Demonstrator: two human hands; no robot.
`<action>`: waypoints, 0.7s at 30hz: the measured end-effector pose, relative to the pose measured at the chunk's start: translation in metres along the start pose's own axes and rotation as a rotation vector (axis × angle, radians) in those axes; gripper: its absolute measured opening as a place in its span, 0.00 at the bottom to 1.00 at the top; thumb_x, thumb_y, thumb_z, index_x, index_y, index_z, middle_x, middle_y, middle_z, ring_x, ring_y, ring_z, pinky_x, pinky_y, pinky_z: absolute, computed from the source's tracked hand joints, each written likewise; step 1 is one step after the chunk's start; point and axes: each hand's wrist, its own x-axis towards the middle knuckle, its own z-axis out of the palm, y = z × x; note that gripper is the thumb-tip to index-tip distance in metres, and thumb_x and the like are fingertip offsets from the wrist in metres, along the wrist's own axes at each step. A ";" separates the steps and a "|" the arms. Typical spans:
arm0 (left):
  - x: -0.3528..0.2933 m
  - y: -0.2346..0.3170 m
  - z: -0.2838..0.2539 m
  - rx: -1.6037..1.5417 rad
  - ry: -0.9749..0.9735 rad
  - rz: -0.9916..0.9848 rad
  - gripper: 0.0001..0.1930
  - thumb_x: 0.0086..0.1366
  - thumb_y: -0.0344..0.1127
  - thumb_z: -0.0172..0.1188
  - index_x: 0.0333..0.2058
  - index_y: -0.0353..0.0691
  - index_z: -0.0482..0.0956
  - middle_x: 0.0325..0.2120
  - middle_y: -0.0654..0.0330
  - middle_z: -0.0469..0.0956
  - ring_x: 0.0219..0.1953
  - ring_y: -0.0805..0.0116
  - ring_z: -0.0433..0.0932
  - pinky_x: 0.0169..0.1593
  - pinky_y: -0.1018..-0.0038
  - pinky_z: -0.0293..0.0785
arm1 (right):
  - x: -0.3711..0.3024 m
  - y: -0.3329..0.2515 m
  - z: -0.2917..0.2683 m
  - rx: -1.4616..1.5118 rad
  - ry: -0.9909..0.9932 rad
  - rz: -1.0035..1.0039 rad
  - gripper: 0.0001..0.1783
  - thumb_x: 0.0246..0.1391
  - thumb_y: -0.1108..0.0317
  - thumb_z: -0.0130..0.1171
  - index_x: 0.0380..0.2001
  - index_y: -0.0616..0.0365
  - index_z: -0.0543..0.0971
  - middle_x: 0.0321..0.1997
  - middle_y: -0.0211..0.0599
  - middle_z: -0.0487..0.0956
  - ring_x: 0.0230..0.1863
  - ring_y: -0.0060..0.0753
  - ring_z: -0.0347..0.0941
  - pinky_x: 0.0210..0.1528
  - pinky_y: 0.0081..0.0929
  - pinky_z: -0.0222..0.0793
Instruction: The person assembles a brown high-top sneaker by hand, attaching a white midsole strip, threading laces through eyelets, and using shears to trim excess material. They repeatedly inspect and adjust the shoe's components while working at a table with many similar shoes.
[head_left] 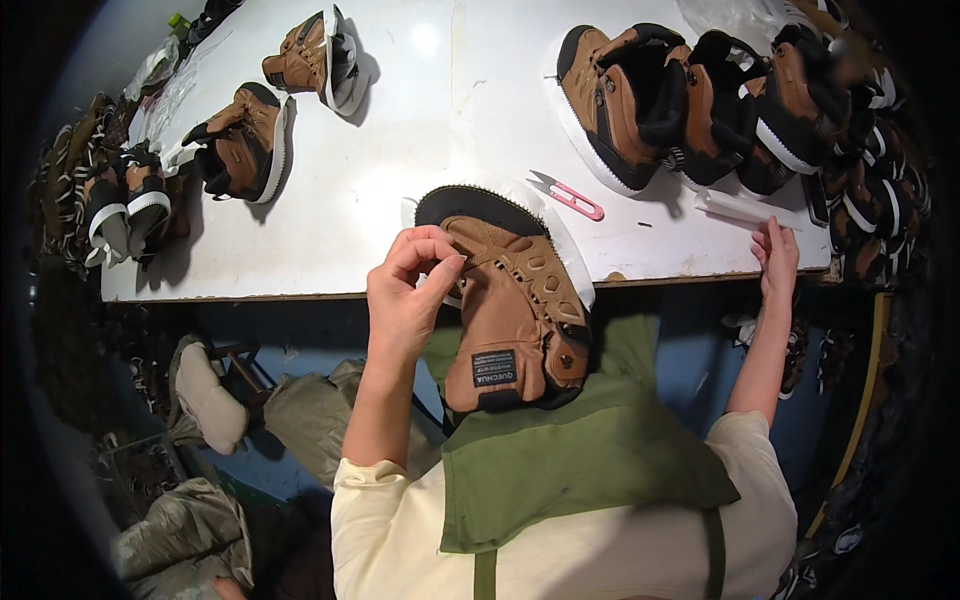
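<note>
A brown and black boot upper (505, 310) with a white toothed rim leans against the table's front edge, tongue toward me. My left hand (412, 280) is at its left side near the toe, thumb and forefinger pinched together; what lies between them is too small to make out. Off to the right, my right hand (778, 258) reaches to the table edge, fingers stretched out at a strip of white papers (745, 208). Pink-handled thread snips (570, 197) lie on the table just beyond the boot.
Several brown and black boots (625, 110) stand in a row at the back right of the white table (430, 110). Two more boots (245, 145) sit at the left. Shoes are heaped beyond both ends. A green apron (590, 460) covers my lap.
</note>
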 end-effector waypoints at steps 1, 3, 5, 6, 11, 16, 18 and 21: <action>0.000 0.000 0.000 0.004 0.006 0.002 0.01 0.57 0.23 0.61 0.29 0.31 0.78 0.38 0.62 0.72 0.30 0.81 0.71 0.34 0.84 0.69 | -0.003 0.001 -0.001 -0.164 0.072 -0.057 0.24 0.59 0.58 0.58 0.49 0.66 0.70 0.33 0.32 0.76 0.32 0.20 0.71 0.34 0.15 0.67; 0.000 0.001 0.003 0.016 0.009 0.011 0.01 0.56 0.23 0.60 0.28 0.31 0.78 0.38 0.62 0.73 0.30 0.82 0.71 0.34 0.84 0.68 | -0.019 -0.001 0.006 -0.395 0.257 -0.346 0.24 0.58 0.59 0.59 0.49 0.67 0.69 0.27 0.30 0.74 0.28 0.16 0.65 0.32 0.12 0.61; 0.001 0.001 0.006 0.043 0.015 0.021 0.02 0.56 0.23 0.60 0.28 0.31 0.78 0.39 0.61 0.73 0.29 0.82 0.70 0.34 0.84 0.68 | -0.052 -0.016 0.025 -0.488 0.323 -0.508 0.22 0.58 0.62 0.58 0.49 0.66 0.69 0.26 0.29 0.74 0.28 0.15 0.65 0.32 0.11 0.60; 0.003 0.002 0.009 0.065 0.007 0.027 0.02 0.56 0.23 0.60 0.28 0.30 0.78 0.39 0.61 0.73 0.29 0.82 0.70 0.34 0.84 0.68 | -0.055 -0.007 0.031 -0.249 0.218 -0.528 0.16 0.59 0.67 0.57 0.47 0.63 0.70 0.27 0.27 0.73 0.27 0.15 0.64 0.31 0.10 0.60; 0.016 0.016 0.030 0.329 -0.056 0.091 0.03 0.56 0.25 0.60 0.26 0.32 0.78 0.45 0.57 0.71 0.37 0.77 0.70 0.39 0.80 0.68 | -0.140 -0.051 0.147 -0.014 -0.606 -0.479 0.09 0.59 0.72 0.53 0.42 0.60 0.76 0.34 0.25 0.75 0.30 0.09 0.64 0.30 0.08 0.60; 0.026 0.010 0.037 0.516 -0.004 0.152 0.05 0.53 0.29 0.62 0.26 0.32 0.81 0.53 0.48 0.70 0.56 0.62 0.67 0.55 0.68 0.64 | -0.149 -0.050 0.237 -0.056 -0.987 -0.230 0.23 0.55 0.68 0.58 0.53 0.65 0.71 0.48 0.41 0.76 0.47 0.26 0.72 0.51 0.24 0.68; 0.028 0.006 0.037 0.592 0.022 0.149 0.06 0.53 0.30 0.62 0.26 0.32 0.82 0.55 0.45 0.69 0.62 0.57 0.63 0.60 0.64 0.60 | -0.149 -0.054 0.251 -0.016 -1.102 -0.034 0.24 0.54 0.69 0.58 0.53 0.68 0.71 0.46 0.44 0.78 0.47 0.28 0.73 0.51 0.26 0.69; 0.028 0.001 0.037 0.650 0.033 0.134 0.07 0.52 0.31 0.62 0.26 0.32 0.82 0.57 0.44 0.67 0.65 0.52 0.58 0.63 0.62 0.56 | -0.144 -0.058 0.262 0.215 -1.316 0.294 0.25 0.52 0.71 0.59 0.52 0.73 0.71 0.44 0.46 0.78 0.44 0.27 0.75 0.49 0.24 0.70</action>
